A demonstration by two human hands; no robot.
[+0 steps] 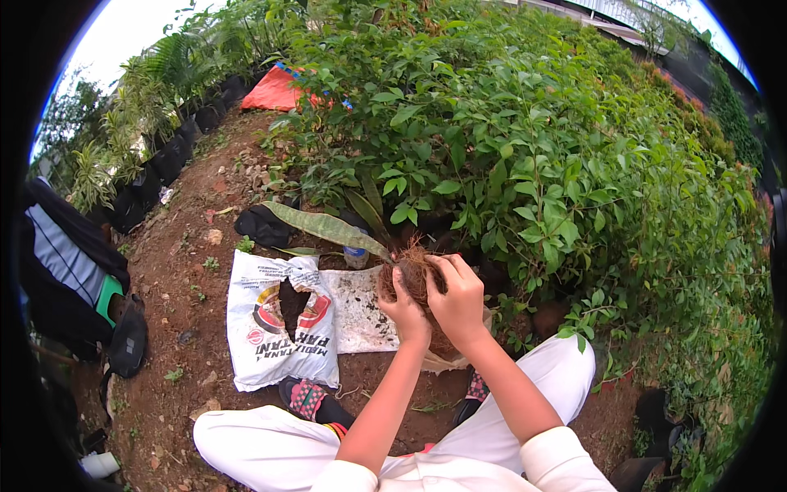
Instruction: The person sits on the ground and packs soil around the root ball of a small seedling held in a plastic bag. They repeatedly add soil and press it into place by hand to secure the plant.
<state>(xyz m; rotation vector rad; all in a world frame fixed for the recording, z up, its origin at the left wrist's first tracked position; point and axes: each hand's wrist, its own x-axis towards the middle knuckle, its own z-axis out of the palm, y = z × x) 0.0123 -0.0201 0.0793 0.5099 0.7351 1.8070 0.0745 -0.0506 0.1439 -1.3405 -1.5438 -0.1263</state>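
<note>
My left hand point(407, 315) cups a fibrous root ball point(413, 270) from below and the left. Against the other side of the roots press the fingers of my right hand point(456, 295). From the root ball a long mottled snake plant leaf point(323, 226) slants up to the left. Beneath my hands lies a white sack point(359, 310) with dark soil scattered on it. Part of a tan bag point(446, 363) shows under my wrists. Left of the sack is a printed white plastic bag point(246, 326), torn through the middle, with dark soil in the hole.
A plastic bottle point(355, 255) and a black cloth point(263, 226) sit behind the bags. Dense leafy shrubs point(529, 154) crowd the right. At far left are a green stool point(109, 298) and a black pouch point(128, 338). Black plant bags point(167, 163) line the path.
</note>
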